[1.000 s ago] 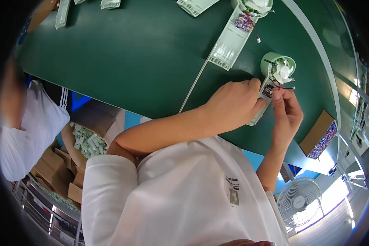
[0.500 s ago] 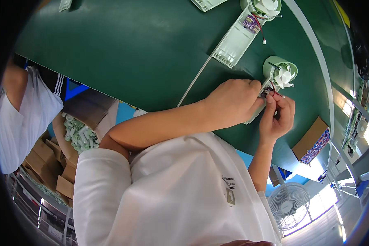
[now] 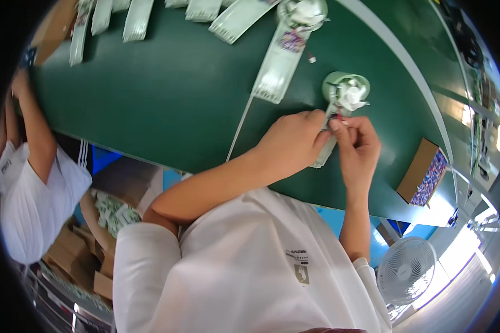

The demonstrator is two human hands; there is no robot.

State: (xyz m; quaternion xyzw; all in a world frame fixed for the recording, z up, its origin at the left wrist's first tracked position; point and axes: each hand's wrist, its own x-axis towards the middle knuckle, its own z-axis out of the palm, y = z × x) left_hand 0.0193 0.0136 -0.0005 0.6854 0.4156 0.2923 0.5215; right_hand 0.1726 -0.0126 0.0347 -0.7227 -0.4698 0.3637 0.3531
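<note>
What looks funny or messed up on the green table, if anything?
Nothing looks spilled or clearly broken. One slightly odd bit: a tiny white plug sits outside the pale green fan unit that nobody's holding, so it looks unplugged, though that part is blurry.

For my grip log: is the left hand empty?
No: the left hand grips the long part of the pale green fan housing.

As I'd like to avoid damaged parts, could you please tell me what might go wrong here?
The thin red wire by the right hand might be tugged loose. The exposed white fan blades could get knocked. The cardboard box, near the edge of the green table, could be bumped.
</note>
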